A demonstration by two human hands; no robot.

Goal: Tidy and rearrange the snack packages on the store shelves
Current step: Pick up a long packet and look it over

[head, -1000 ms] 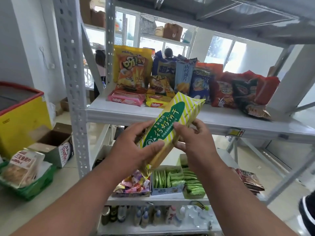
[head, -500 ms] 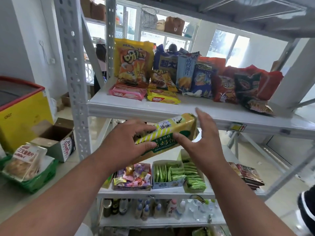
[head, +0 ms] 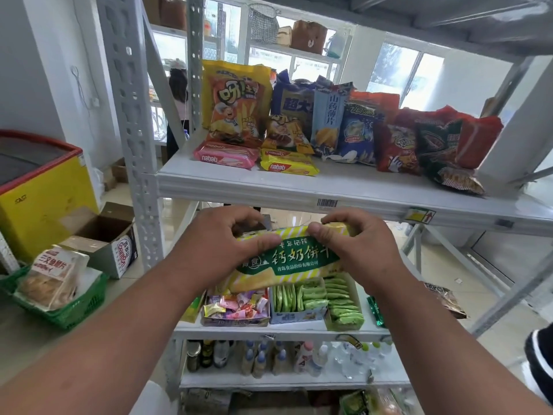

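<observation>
A yellow-and-green striped biscuit packet [head: 294,260] lies flat and level between both hands, just below the front lip of the upper shelf [head: 329,190]. My left hand [head: 221,244] grips its left end with thumb on the front. My right hand [head: 353,247] pinches its top right edge. On that shelf stand several snack bags: a big yellow chip bag [head: 235,106], blue bags [head: 357,133] and red bags [head: 398,148]. A pink wafer pack [head: 224,155] and a yellow wafer pack [head: 287,166] lie flat in front.
The lower shelf holds a candy box [head: 236,308] and boxes of green packets [head: 299,298]. Bottles [head: 269,357] stand on the shelf beneath. Left on the floor are a green basket [head: 71,313], an open carton [head: 104,235] and a yellow chest freezer [head: 39,187]. A grey upright post [head: 131,130] stands left.
The packet went from tilted upright to lying level, face toward me, and came down below the upper shelf's edge. Both hands shifted along it, and my right hand now pinches it.
</observation>
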